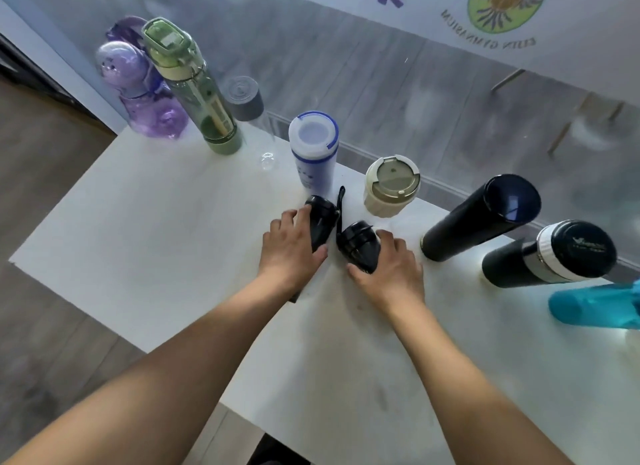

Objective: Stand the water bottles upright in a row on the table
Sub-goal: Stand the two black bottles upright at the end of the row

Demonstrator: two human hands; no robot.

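Upright bottles line the far edge of the white table (145,243): a purple bottle (142,94), a green bottle (194,87), a clear grey-capped bottle (246,101), a white-and-blue bottle (313,146), a cream cup (391,186), a tall dark flask (481,219) and a black-and-white flask (554,257). My left hand (291,253) grips one black bottle (320,219), and my right hand (389,274) grips a second black bottle (358,243) beside it. A strap (341,205) hangs between them. Both stand near the table's middle.
A teal bottle (599,309) sits at the right edge, partly cut off by the frame. A frosted glass wall (381,84) runs behind the table. Wooden floor (41,194) lies to the left.
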